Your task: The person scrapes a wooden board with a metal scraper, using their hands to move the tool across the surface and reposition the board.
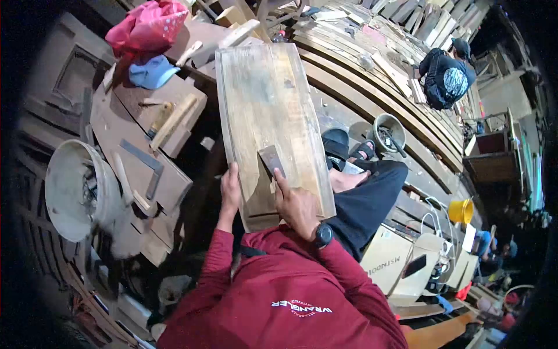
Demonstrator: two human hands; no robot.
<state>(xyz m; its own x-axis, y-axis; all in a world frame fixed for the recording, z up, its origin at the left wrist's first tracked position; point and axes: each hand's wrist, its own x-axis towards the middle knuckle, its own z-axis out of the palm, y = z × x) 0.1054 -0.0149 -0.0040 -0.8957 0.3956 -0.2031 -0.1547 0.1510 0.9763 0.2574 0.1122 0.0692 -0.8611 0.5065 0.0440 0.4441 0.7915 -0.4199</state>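
Note:
A wide wooden panel (270, 104) with a slightly curved outline lies in front of my body, its near end close to my red shirt. My left hand (230, 189) wraps around the panel's left edge, with fingers partly hidden by the wood. Over the panel's lower half, my right hand (296, 206) is closed on a flat-bladed scraper (269, 158), index finger stretched along the blade. The blade's end rests on the panel; its handle is hidden in my hand. A dark shadow lies on the wood beside it.
At left are a white bucket (72, 192), a metal square (152, 168), a mallet-like wooden tool (172, 122), a blue cap (152, 71) and a pink bag (148, 26). At right are another bucket (388, 134), a cardboard box (386, 259) and a person (447, 75) beside long planks (372, 87).

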